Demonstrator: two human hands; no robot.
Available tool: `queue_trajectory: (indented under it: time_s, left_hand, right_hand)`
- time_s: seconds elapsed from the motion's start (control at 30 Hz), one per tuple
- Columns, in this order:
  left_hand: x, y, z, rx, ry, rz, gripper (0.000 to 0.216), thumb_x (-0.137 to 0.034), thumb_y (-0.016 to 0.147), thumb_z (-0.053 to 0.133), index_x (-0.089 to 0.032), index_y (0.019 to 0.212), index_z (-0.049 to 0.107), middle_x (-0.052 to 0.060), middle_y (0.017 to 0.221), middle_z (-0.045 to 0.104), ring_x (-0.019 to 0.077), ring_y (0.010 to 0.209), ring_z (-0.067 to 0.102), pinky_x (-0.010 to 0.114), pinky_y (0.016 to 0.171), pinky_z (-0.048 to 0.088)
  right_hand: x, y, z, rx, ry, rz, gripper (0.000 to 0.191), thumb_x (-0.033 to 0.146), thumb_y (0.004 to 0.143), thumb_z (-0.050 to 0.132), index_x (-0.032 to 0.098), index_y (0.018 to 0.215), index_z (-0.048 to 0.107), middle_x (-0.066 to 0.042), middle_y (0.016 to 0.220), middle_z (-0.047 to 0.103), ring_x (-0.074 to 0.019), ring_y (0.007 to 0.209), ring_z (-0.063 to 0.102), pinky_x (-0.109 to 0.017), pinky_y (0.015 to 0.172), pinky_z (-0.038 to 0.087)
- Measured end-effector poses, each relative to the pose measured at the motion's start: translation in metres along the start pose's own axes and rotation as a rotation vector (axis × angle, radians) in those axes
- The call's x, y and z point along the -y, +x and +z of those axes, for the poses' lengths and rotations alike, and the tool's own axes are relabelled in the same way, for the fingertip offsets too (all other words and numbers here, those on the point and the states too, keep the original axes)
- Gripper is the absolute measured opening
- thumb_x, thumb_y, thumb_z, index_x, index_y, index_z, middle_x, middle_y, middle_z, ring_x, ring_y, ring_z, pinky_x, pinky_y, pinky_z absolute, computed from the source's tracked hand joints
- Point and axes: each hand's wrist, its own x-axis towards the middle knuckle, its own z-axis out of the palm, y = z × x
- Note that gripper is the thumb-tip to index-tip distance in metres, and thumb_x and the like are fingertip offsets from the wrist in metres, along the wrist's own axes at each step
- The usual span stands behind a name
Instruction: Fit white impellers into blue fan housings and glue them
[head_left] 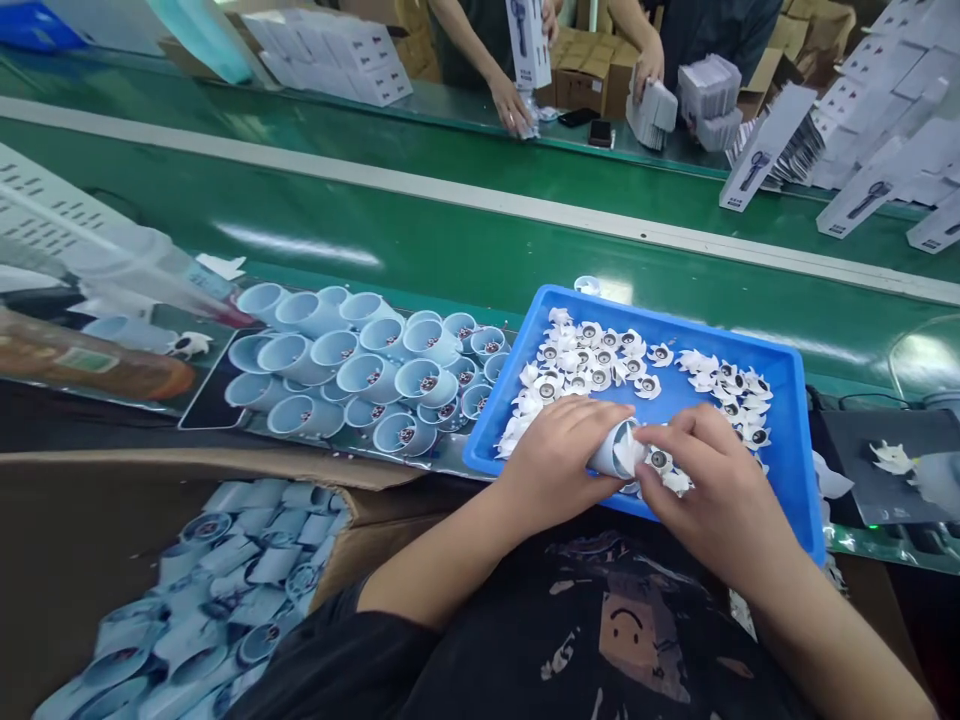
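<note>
My left hand is closed around a pale blue cup-shaped housing, held on its side over the near edge of a blue tray. My right hand pinches a small white fan blade at the open mouth of that housing. Several more white fan blades lie scattered across the tray floor.
Several pale blue housings lie grouped on the bench left of the tray, and a cardboard box at lower left holds many more. A green conveyor belt runs behind. Across it, other people's hands handle white product boxes.
</note>
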Motion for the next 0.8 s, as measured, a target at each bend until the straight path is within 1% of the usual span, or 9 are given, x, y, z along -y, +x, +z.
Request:
queue_trajectory:
  time_s: [0.1, 0.17, 0.27, 0.37, 0.47, 0.57, 0.63, 0.73, 0.8]
  left_hand:
    - [-0.003, -0.003, 0.004, -0.005, 0.066, 0.064, 0.032, -0.025, 0.086, 0.056, -0.017, 0.117, 0.055, 0.01, 0.107, 0.073, 0.0241, 0.1, 0.07, 0.042, 0.093, 0.054]
    - [-0.005, -0.005, 0.007, -0.056, 0.082, 0.107, 0.03, -0.021, 0.087, 0.055, -0.016, 0.116, 0.054, 0.01, 0.105, 0.073, 0.0234, 0.099, 0.069, 0.04, 0.09, 0.055]
    - [-0.008, -0.007, 0.01, -0.167, 0.088, 0.127, 0.03, -0.016, 0.085, 0.054, -0.016, 0.116, 0.053, 0.01, 0.102, 0.073, 0.0216, 0.097, 0.069, 0.037, 0.089, 0.056]
    - [-0.007, -0.008, 0.011, -0.199, 0.107, 0.095, 0.032, -0.013, 0.084, 0.053, -0.017, 0.116, 0.054, 0.009, 0.101, 0.073, 0.0205, 0.096, 0.069, 0.035, 0.089, 0.056]
    - [-0.004, -0.007, 0.008, -0.159, 0.087, 0.088, 0.03, -0.022, 0.088, 0.056, -0.018, 0.118, 0.054, 0.008, 0.102, 0.074, 0.0206, 0.096, 0.07, 0.035, 0.089, 0.056]
    - [-0.001, -0.006, 0.005, -0.097, 0.034, 0.085, 0.034, -0.037, 0.09, 0.059, -0.018, 0.119, 0.055, 0.009, 0.107, 0.074, 0.0213, 0.098, 0.071, 0.036, 0.092, 0.056]
    - [0.001, -0.005, 0.005, -0.077, 0.014, 0.084, 0.04, -0.043, 0.09, 0.06, -0.018, 0.121, 0.055, 0.01, 0.111, 0.074, 0.0219, 0.1, 0.071, 0.037, 0.096, 0.055]
    - [0.002, -0.006, 0.006, -0.066, 0.004, 0.075, 0.05, -0.05, 0.088, 0.063, -0.019, 0.126, 0.054, 0.011, 0.116, 0.072, 0.0239, 0.104, 0.07, 0.042, 0.1, 0.052]
    - [0.001, -0.005, 0.003, -0.036, -0.019, 0.079, 0.055, -0.053, 0.086, 0.064, -0.02, 0.128, 0.053, 0.012, 0.119, 0.07, 0.0255, 0.108, 0.068, 0.045, 0.1, 0.051]
  right_hand:
    - [0.002, -0.002, 0.006, 0.084, -0.02, 0.027, 0.016, 0.016, 0.097, 0.049, 0.013, 0.088, 0.062, -0.004, 0.084, 0.047, -0.0174, 0.073, 0.047, -0.031, 0.065, 0.04]
    - [0.002, -0.001, 0.011, 0.081, 0.011, 0.038, 0.022, 0.017, 0.098, 0.049, 0.013, 0.08, 0.061, -0.003, 0.08, 0.045, -0.0167, 0.071, 0.045, -0.03, 0.063, 0.038]
    - [-0.002, 0.002, 0.018, 0.042, 0.024, 0.018, 0.022, 0.021, 0.099, 0.052, 0.014, 0.082, 0.064, -0.002, 0.078, 0.043, -0.0166, 0.071, 0.044, -0.029, 0.062, 0.035]
    - [-0.007, 0.002, 0.021, 0.004, 0.021, 0.004, 0.024, 0.025, 0.1, 0.052, 0.014, 0.085, 0.067, -0.004, 0.08, 0.044, -0.0176, 0.072, 0.046, -0.03, 0.064, 0.037]
    - [-0.009, -0.002, 0.015, -0.017, 0.021, -0.005, 0.027, 0.031, 0.102, 0.05, 0.015, 0.093, 0.071, -0.006, 0.084, 0.048, -0.019, 0.074, 0.047, -0.031, 0.065, 0.039]
    - [-0.006, -0.007, 0.005, -0.025, 0.049, -0.012, 0.03, 0.031, 0.102, 0.05, 0.017, 0.084, 0.07, -0.005, 0.083, 0.048, -0.0181, 0.074, 0.048, -0.031, 0.065, 0.038]
    - [-0.003, -0.01, 0.002, -0.043, 0.037, -0.045, 0.026, 0.033, 0.101, 0.052, 0.018, 0.091, 0.071, -0.008, 0.094, 0.051, -0.0214, 0.084, 0.051, -0.035, 0.071, 0.042]
    - [-0.002, -0.014, 0.0, -0.012, -0.073, -0.093, 0.03, 0.04, 0.099, 0.054, 0.018, 0.117, 0.065, -0.015, 0.123, 0.05, -0.031, 0.105, 0.051, -0.046, 0.083, 0.044]
    - [-0.005, -0.02, -0.004, -0.044, -0.117, -0.109, 0.023, 0.034, 0.098, 0.056, 0.019, 0.113, 0.065, -0.013, 0.121, 0.052, -0.0308, 0.104, 0.052, -0.047, 0.085, 0.043]
